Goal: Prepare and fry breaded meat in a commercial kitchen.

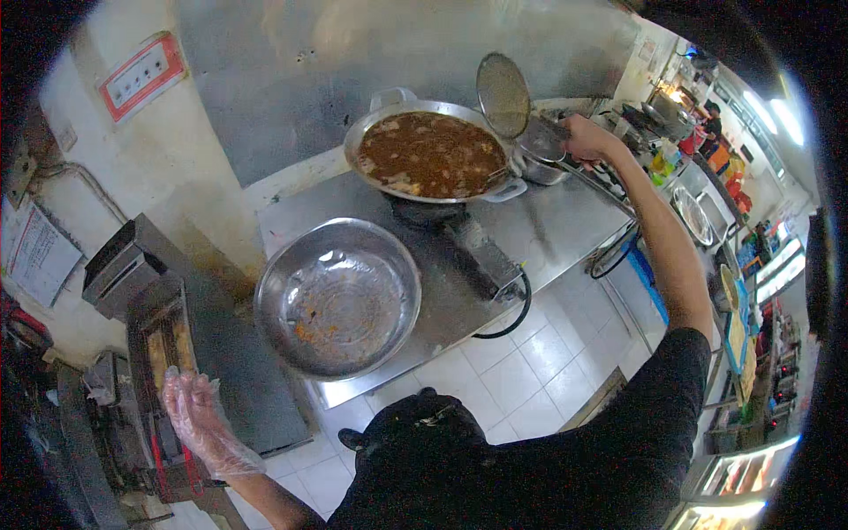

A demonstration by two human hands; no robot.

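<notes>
My right hand (589, 139) is bare and closed around the handle of a round wire-mesh skimmer (503, 96). The skimmer's mesh is raised at the right rim of a wide two-handled metal pan (497, 192). Brown liquid (430, 156) with pale pieces floating in it fills the pan. At the lower left, my left hand (205, 417) wears a clear plastic glove. It is over a deep fryer (136, 265) whose well holds golden-brown food (182, 344). Whether those gloved fingers grip anything is unclear.
A large steel bowl (391, 331) with orange crumbs sits on the steel counter (424, 318), left of a burner (480, 255). A small metal pot (543, 173) stands beside the pan. Red handles (192, 470) stick out below the left hand. Another person (712, 126) is far right.
</notes>
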